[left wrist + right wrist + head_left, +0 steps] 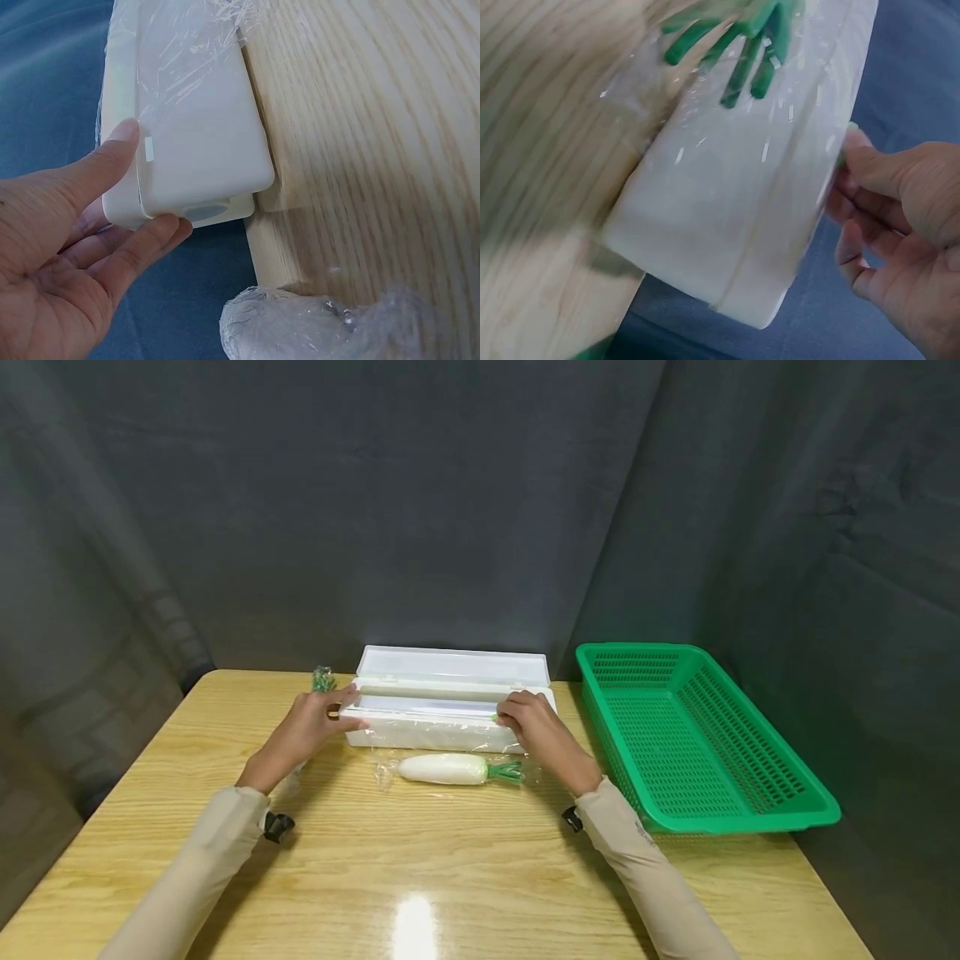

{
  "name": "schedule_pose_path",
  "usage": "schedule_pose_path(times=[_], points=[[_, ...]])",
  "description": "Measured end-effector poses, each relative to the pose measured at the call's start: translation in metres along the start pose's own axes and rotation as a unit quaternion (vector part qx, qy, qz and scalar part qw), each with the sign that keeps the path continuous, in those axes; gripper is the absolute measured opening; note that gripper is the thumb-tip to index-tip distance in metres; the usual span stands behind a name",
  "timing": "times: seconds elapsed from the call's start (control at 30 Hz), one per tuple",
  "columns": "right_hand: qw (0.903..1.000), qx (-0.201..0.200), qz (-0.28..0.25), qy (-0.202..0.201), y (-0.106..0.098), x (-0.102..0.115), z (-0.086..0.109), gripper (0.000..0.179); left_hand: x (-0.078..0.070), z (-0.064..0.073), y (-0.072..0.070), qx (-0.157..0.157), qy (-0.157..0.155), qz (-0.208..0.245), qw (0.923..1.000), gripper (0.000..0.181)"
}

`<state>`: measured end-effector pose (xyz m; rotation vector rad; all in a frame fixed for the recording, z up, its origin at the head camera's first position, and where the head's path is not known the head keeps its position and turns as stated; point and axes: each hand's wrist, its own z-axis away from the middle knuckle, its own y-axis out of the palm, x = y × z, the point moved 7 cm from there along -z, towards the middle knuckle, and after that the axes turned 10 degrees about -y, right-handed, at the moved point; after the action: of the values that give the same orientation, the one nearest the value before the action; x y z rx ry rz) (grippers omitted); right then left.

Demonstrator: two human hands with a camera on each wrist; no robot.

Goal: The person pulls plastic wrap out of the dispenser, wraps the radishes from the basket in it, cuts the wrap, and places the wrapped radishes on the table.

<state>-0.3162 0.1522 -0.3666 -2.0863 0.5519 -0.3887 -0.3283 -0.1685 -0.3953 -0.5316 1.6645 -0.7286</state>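
Note:
A long white cling film box [435, 737] lies across the table with its lid [453, 665] tipped back. My left hand [303, 731] grips the box's left end, thumb on the upper edge and fingers against the end face in the left wrist view. At the right part of the front edge, my right hand [543, 735] pinches a small green slider [495, 717], mostly covered by the fingers. Clear film [191, 52] hangs down the box front. Before the box lies a white radish [442, 769] with green tops [742, 52], covered in film.
A green plastic basket [813, 815] stands on the right side of the table. Beyond my left hand, green leafy tops [323, 679] stick up, and crumpled film [277, 322] lies by my left wrist. A dark curtain [450, 510] hangs behind the table.

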Motion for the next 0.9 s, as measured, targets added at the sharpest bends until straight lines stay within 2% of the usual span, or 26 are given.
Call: schedule_pose_path(times=[0.17,0.43,0.73,0.9], points=[[1.0000,-0.004,0.007,0.004,-0.001,0.004,-0.004,0.003,0.000,0.000,-0.002,-0.004,0.000,-0.003,1.0000,0.060],[0.9997,0.023,0.002,-0.002,-0.002,0.006,-0.004,0.010,-0.003,0.000,0.000,-0.006,0.006,0.001,1.0000,0.060],[0.9962,0.044,0.071,0.022,-0.009,0.005,0.004,0.015,-0.004,0.000,-0.002,0.000,0.002,-0.003,1.0000,0.060],[0.9898,0.067,0.119,0.043,-0.010,0.007,0.009,0.027,-0.002,0.000,-0.001,-0.001,0.000,-0.001,1.0000,0.059]])
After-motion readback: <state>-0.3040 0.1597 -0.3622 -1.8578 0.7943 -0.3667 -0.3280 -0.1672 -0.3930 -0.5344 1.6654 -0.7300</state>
